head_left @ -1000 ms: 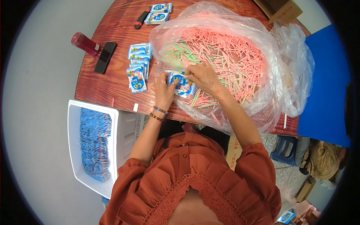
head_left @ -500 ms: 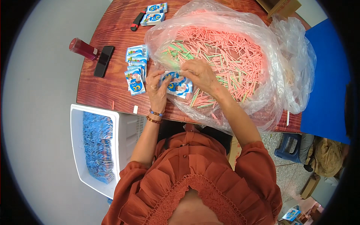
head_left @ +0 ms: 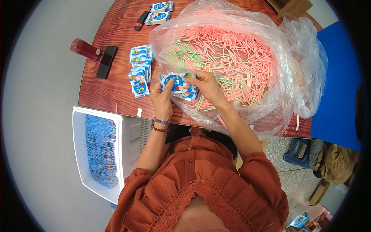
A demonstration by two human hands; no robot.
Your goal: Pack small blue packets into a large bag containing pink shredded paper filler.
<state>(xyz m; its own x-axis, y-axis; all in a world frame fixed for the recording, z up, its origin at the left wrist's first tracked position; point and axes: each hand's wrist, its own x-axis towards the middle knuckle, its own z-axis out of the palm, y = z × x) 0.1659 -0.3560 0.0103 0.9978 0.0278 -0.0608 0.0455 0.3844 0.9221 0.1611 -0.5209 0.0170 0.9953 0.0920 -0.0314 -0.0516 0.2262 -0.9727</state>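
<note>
Between both hands is a small blue-and-white packet (head_left: 180, 82), held flat over the near left edge of the clear plastic bag (head_left: 284, 58). My left hand (head_left: 161, 101) pinches its left end, thumb on top. At the right end, the thumb and fingers of my right hand (head_left: 210, 88) are closed on it. Beneath it show more blue-and-white packets (head_left: 188, 96), partly covered. Many thin pink and green sticks (head_left: 247, 58) lie inside the open bag. Left of my hands, several like packets (head_left: 139, 84) overlap in a row on the red-brown wooden table (head_left: 119, 91).
On the left stand a black phone (head_left: 107, 62) and a red bottle (head_left: 85, 49). Two small boxes (head_left: 157, 18) and a black-and-red cutter (head_left: 142, 20) lie at the back. A white bin (head_left: 129, 135) full of blue packets is below the table's left edge. A blue stool (head_left: 298, 152) stands right.
My right hand has come down slightly, from the packet's upper edge to its right end. The packet now lies flatter and stretched between both hands, with its printed face showing.
</note>
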